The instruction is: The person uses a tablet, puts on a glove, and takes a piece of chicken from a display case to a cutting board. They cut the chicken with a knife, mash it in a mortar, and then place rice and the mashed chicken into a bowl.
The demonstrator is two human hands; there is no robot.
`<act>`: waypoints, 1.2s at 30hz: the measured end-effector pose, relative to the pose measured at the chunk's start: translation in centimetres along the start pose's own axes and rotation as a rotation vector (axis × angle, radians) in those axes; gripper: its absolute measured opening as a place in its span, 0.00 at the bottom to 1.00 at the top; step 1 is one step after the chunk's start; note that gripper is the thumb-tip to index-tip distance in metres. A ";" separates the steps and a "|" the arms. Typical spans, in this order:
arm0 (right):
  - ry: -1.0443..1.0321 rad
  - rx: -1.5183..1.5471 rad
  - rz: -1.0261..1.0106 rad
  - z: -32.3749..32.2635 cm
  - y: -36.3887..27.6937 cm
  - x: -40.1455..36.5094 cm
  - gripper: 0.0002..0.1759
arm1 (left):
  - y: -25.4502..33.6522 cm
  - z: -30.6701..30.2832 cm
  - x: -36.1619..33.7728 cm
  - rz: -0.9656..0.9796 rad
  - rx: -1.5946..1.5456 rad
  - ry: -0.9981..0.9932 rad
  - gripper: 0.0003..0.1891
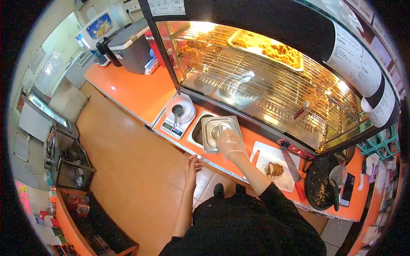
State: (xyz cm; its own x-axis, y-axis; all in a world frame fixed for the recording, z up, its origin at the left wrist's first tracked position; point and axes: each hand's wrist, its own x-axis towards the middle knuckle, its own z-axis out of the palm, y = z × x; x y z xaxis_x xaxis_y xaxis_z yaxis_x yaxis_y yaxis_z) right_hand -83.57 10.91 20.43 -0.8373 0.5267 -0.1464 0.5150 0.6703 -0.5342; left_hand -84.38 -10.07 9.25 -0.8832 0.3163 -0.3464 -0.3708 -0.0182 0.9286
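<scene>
Stainless steel lid [220,130], square with a central handle, lying askew over the sunken steel well [197,133] in the orange tabletop [128,91]; the well's open mouth shows at the lid's 9 o'clock. The right hand [230,143], in a thin clear plastic glove, rests on the lid from 5 o'clock with its fingers [223,135] curled down about the handle, apparently closed on it. The left hand [194,164] is bare and holds nothing, its fingers spread loosely at the front edge of the tabletop, at 7 o'clock from the lid. A white scale [178,116] stands just beside the well at 10 o'clock. A white cutting board [267,154] lies at 4 o'clock, carrying a browned fried piece [275,170] and a red-handled cleaver [292,167]. A dark round tray [319,185] sits beyond it at the same bearing. The lit glass warming cabinet [265,81] rises at 1 o'clock. Probable hazards: the loose, possibly greasy glove may slip on the smooth handle, dropping the lid onto the scale or over the tabletop edge; a heated well could release steam at the wrist; the right forearm, passing near the board, could nudge the cleaver.
</scene>
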 end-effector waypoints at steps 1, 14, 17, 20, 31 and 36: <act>-0.001 -0.007 -0.004 1.3 -0.2 1.2 0.22 | 0.3 0.0 -0.2 -0.032 0.006 0.005 0.17; 0.179 -0.207 0.170 -0.7 8.5 -7.7 0.20 | -1.5 -4.2 -0.5 -0.080 0.041 -0.034 0.12; 0.089 -0.279 0.263 1.2 10.7 -6.8 0.21 | -2.1 -3.4 -0.3 -0.074 0.030 -0.034 0.11; 0.090 -0.270 0.247 4.8 12.7 -5.2 0.18 | -1.6 -2.4 -0.2 -0.065 0.056 -0.039 0.11; 0.050 -0.200 0.134 9.4 16.5 -1.1 0.14 | -4.4 -0.2 0.4 -0.159 0.213 -0.215 0.14; 0.124 0.001 0.176 0.0 17.8 -5.4 0.17 | -3.7 3.2 0.5 -0.145 0.401 -0.510 0.14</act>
State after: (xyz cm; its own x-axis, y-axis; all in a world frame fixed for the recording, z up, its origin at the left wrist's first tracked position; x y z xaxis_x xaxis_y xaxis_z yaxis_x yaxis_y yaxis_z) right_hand -69.85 20.00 11.69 -0.7056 0.6959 -0.1337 0.6508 0.5618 -0.5107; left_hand -82.49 -6.79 6.11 -0.5491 0.6999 -0.4569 -0.2529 0.3819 0.8889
